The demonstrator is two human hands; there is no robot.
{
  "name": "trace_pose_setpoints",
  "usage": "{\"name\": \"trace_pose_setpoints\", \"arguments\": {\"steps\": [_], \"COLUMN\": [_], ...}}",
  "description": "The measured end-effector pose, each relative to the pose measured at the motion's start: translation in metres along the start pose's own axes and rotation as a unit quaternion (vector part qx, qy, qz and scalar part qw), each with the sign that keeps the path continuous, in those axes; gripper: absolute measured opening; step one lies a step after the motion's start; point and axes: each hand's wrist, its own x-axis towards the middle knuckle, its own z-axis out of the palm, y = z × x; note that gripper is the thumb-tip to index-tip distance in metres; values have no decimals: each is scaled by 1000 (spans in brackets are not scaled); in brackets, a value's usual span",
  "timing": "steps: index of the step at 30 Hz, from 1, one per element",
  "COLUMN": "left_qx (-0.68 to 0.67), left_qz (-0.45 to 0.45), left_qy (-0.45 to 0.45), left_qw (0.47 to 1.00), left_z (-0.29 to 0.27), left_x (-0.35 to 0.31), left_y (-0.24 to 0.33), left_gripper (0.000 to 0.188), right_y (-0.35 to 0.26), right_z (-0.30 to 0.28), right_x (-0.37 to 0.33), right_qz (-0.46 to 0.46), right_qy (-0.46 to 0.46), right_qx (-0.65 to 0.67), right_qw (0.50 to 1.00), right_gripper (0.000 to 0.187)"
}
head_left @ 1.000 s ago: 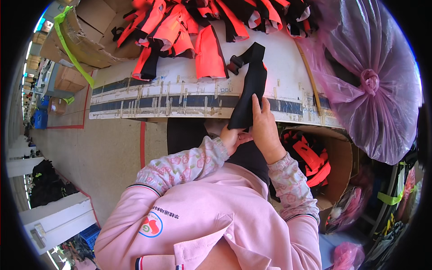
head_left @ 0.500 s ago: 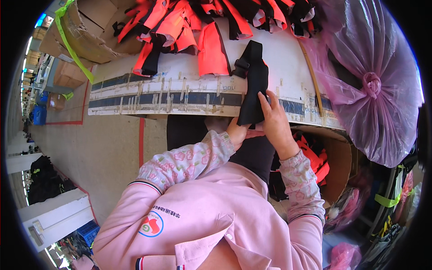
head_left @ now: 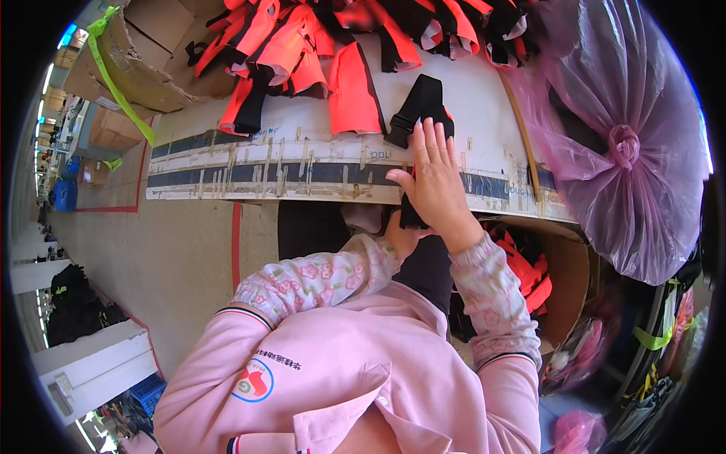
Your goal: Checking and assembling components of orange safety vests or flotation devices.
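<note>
White, flat, tape-worn table (head_left: pixel 306 125) below, expect light, soft handling from the black fabric strap (head_left: pixel 423 96) crossing its front edge, best held at the near end, under a flat, outstretched right grip (head_left: pixel 439 189), with left grip (head_left: pixel 401 234) closure impossible to tell.

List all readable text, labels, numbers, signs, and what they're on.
Wording withheld; placement only:
Pink shirt: dark characters beside a round logo, blue-ringed with small lettering.
White table: blue lettering along the near edge, partly worn.
Black strap: no text visible.
Far-left background: too small to read.
</note>
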Motion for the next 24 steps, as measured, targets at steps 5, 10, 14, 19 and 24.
{"name": "trace_pose_setpoints", "arguments": {"steps": [5,10,14,19,24], "left_qx": [186,20,-7,-12,-13], "left_qz": [-6,-202,-173,-154,-127], "left_qy": [45,-71,-116,-113,-126], "left_qw": [982,977,978,982,984], "left_z": [-15,13,-3,1,0], "left_x": [9,-4,4,3,-1], "left_y": [-24,45,27,26,26], "left_gripper": [23,29,31,32,31], "right_y": [44,56,74,148,166], "right_z": [40,41,9,-31,-27], "right_x": [-13,-11,-10,-32,-43], "right_qz": [-19,-35,6,223,196], "right_qy": [-15,-8,33,67,-40], "right_qx": [-62,2,254,-208,-281], "right_qw": [998,999,967,950,939], "right_gripper": [76,67,42,32,18]}}
